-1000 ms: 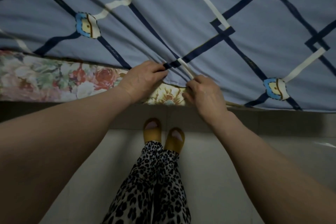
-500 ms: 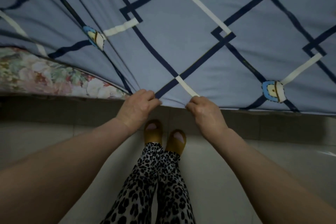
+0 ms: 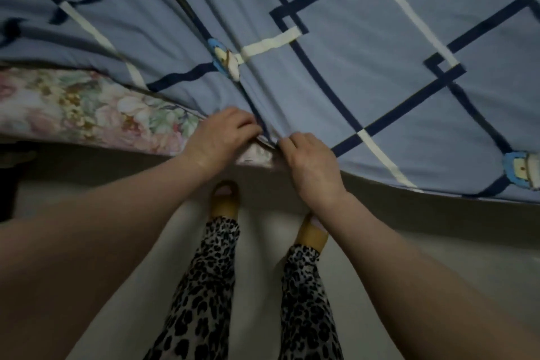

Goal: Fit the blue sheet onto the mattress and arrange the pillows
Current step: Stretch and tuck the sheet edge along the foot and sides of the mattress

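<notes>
The blue sheet (image 3: 365, 73), patterned with navy and cream lines, covers the top of the mattress. The flowered side of the mattress (image 3: 73, 108) shows bare to the left, where the sheet's edge stops at the top. My left hand (image 3: 222, 137) and my right hand (image 3: 312, 166) sit close together at the near edge of the bed, both pinching the sheet's hem. Folds fan out across the fabric from my hands. To the right the sheet hangs over the mattress side. No pillows are in view.
Below the mattress runs the dark bed base (image 3: 409, 213). I stand on a pale tiled floor (image 3: 257, 286) in yellow slippers and leopard-print trousers, toes close to the bed. A dark object (image 3: 8, 184) stands at the left edge.
Both hands shifted left along the hem and came closer together. The view moved left too, and my feet have stepped apart. The sheet now bunches into folds at my hands.
</notes>
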